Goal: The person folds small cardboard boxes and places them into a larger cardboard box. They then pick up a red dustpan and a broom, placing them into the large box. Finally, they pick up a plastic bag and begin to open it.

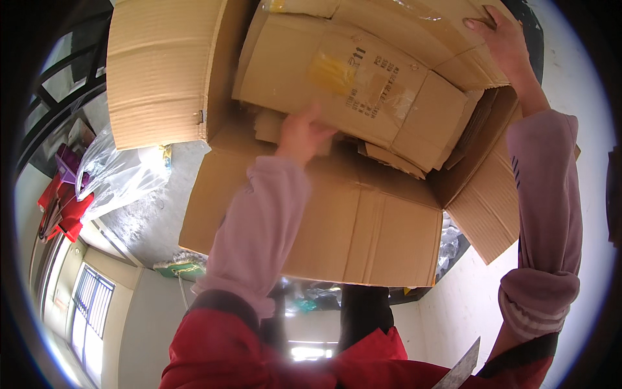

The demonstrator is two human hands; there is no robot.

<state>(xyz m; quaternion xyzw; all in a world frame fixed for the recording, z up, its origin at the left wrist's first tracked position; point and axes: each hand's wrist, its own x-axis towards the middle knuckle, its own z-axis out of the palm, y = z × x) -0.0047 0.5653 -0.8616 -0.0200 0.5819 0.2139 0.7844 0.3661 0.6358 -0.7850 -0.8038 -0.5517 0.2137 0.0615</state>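
Note:
A large open cardboard box [388, 233] spreads its flaps in front of me and holds folded cardboard. My left hand [303, 133] is at the near edge of a flattened printed carton [291, 63], thumb and fingers apart; its touch on the carton is blurred. Yellowish tape and printed marks show on that carton. At the upper right, my right hand [500, 41] has its fingers bent over the edge of a taped cardboard sheet [452, 39]. More folded cardboard pieces [396, 160] lie beneath the printed carton, partly hidden.
Left of the box, a clear plastic bag [131, 177] lies near red and purple items [65, 194]. A green mop or broom head [180, 269] is on the grey floor. A white wall [573, 146] runs along the right. Crumpled plastic [449, 243] shows beside the box.

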